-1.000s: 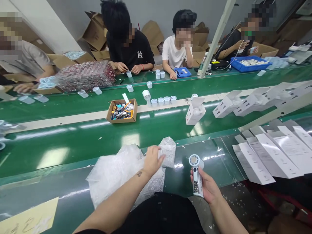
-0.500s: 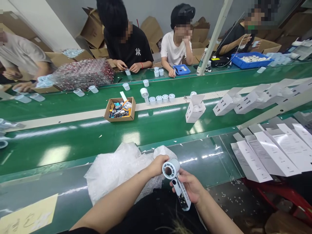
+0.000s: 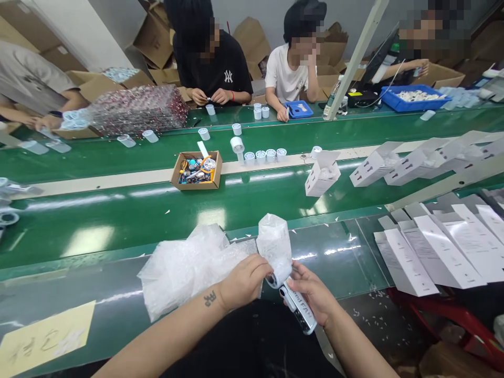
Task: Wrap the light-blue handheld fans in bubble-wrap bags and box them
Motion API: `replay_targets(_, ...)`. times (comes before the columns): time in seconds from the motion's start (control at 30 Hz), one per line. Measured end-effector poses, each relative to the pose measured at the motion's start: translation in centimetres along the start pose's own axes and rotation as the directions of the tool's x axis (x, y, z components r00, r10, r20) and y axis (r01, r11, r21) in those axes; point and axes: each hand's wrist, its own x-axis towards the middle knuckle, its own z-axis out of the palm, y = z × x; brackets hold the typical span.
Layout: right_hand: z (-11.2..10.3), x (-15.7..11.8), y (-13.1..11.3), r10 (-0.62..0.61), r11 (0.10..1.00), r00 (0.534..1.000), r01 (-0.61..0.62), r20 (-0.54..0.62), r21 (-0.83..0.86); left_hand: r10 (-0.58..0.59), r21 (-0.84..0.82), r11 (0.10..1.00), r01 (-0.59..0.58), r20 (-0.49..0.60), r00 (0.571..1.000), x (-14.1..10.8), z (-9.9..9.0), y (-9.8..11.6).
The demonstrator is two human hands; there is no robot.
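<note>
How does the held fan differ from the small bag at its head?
The held fan is opaque; the small bag is translucent. The fan bears printed lettering; the bag shows none. The fan looks rigid; the bag, soft and creased. Both are by the left hand.

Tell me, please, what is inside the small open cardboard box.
The cardboard box holds jumbled small parts, orange pieces among them, and a white strip rises at its far side. What lies beneath the top layer is covered.

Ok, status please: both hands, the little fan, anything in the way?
Right hand: gripping fan. Left hand: at fan's head, grip unclear. Fan: head at near end of translucent bag. Wrap pile: left of bag, apparently not blocking.
</note>
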Motion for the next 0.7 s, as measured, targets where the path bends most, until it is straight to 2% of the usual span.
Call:
replay_targets(0.1,1.1,-0.4,0.0,-0.035,0.999,0.999,0.035,-0.024,-0.007,0.063,0.123,0.991,-0.046,-0.135,0.989,-0.1,0.0,0.6)
replay_targets(0.17,1.9,-0.6,0.0,-0.055,0.998,0.998,0.055,-0.034,0.001,0.11,0.146,0.986,-0.084,-0.18,0.977,0.3,0.1,0.8)
replay_targets(0.3,2.5,-0.6,0.1,-0.056,0.99,0.993,0.069,-0.103,0.12,0.221,0.206,0.958,-0.198,-0.091,0.971,0.8,-0.4,0.4)
replay_targets(0.37,2.3,-0.5,0.5,-0.056,0.984,0.988,0.079,-0.145,0.157,0.162,0.285,0.949,-0.133,-0.08,0.984,0.7,-0.4,-0.3)
replay_targets(0.43,2.0,-0.2,0.9,-0.072,0.981,0.981,0.102,-0.181,0.164,0.032,0.36,0.933,0.002,-0.089,0.995,0.6,0.0,-1.1)
replay_targets(0.53,1.6,0.1,1.2,-0.104,0.979,0.966,0.141,-0.235,0.146,-0.176,0.359,0.911,0.201,-0.102,0.979,0.5,1.2,-1.8)
replay_targets(0.6,1.5,0.1,1.2,-0.117,0.981,0.958,0.153,-0.263,0.118,-0.237,0.317,0.914,0.255,-0.093,0.967,0.2,2.0,-1.4)
replay_targets(0.7,1.5,-0.3,1.1,-0.111,0.989,0.952,0.134,-0.287,0.061,-0.21,0.223,0.948,0.227,-0.096,0.973,-0.2,2.2,0.1)
